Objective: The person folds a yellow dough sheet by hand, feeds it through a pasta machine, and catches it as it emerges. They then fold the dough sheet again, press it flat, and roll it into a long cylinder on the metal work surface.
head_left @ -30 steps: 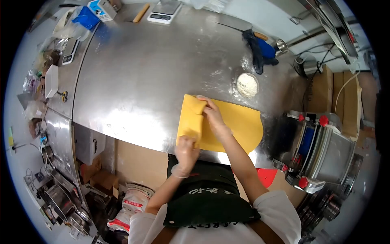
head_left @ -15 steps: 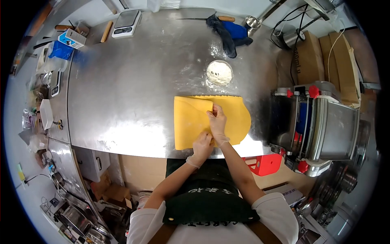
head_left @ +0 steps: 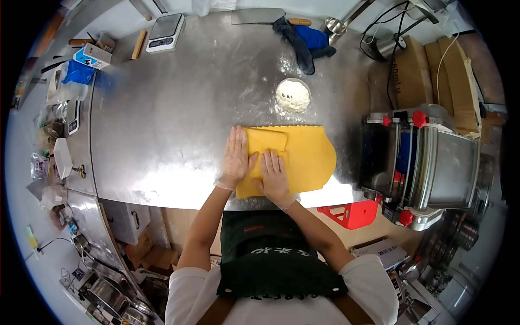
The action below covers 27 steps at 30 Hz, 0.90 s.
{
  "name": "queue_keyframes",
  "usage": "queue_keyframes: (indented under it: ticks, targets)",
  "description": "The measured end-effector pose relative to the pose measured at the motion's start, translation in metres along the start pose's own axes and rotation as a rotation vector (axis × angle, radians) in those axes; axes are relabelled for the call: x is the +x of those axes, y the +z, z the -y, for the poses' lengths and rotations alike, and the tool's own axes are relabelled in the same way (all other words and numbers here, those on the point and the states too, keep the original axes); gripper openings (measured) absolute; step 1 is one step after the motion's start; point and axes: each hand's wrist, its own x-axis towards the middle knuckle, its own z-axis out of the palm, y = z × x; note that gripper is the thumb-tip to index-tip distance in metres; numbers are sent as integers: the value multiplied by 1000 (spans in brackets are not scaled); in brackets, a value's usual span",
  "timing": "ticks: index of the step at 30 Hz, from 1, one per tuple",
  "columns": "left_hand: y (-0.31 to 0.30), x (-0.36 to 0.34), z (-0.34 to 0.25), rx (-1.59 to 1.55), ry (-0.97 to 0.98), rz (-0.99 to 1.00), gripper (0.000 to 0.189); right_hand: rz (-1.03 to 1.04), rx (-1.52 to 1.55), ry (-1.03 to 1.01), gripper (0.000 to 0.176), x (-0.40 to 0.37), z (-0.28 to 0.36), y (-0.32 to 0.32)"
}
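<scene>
A sheet of yellow dough point(head_left: 306, 160) lies near the front edge of the steel tabletop point(head_left: 173, 108), with its left part folded over into a thicker flap point(head_left: 268, 140). Both gloved hands rest flat on it. The left hand point(head_left: 235, 157) has its fingers spread across the sheet's left edge, partly on bare steel. The right hand point(head_left: 273, 176) lies just beside it on the folded part. Neither grip is closed on anything; the palms press open on the dough.

Just behind the sheet lies a round white heap of flour point(head_left: 293, 96), possibly in a shallow dish, though the view is too small to tell. Farther back are a dark blue cloth point(head_left: 309, 40), a broad knife point(head_left: 259, 15) and a metal cup point(head_left: 335, 26) whose contents do not show. A digital scale point(head_left: 166, 32) stands at the far left corner, with a small blue-and-white box point(head_left: 92, 56) near it.

A steel rolling machine with red knobs point(head_left: 428, 162) stands close to the right of the dough. A red crate point(head_left: 350, 214) sits below the tabletop's edge, and cardboard boxes point(head_left: 428, 70) stand behind the machine.
</scene>
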Motion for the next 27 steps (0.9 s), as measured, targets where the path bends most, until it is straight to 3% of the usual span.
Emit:
queue_keyframes:
  ticks: [2,6,9,13,14,17,19,21,22,24,25,27]
  targets:
    - [-4,2,2,24,8,-24,87,49,27,11,79,8,-2,-7]
    - [8,-51,-19,-6,-29,-1,89,-133,-53,12,79,43,-21,-20]
    - [14,-62,-23,-35,-26,24,96,-24,-157,-7,79,52,-29,-22]
    - [19,-65,-31,72,3,31,97,-186,243,79,67,39,-43,-41]
    - [25,-68,-42,110,-1,39,97,-312,264,212,60,21,-57,-41]
    - [42,-75,-85,78,263,214,87,-662,272,739,42,-60,-142,-6]
    - [48,-76,-96,77,365,259,83,-616,390,1108,37,-87,-153,-34]
    - [46,-75,-96,107,386,238,80,-644,702,1141,35,-92,-159,-37]
    - [43,-77,-96,85,378,250,78,-653,870,1150,34,-93,-159,-35]
    - [31,-67,-100,44,363,255,73,-444,1046,1150,32,-88,-165,-48]
    - [35,-63,-97,-162,216,238,69,-338,1128,1151,31,-89,-167,-55]
    - [40,-50,-95,-572,-90,199,60,-334,869,974,29,-82,-142,-67]
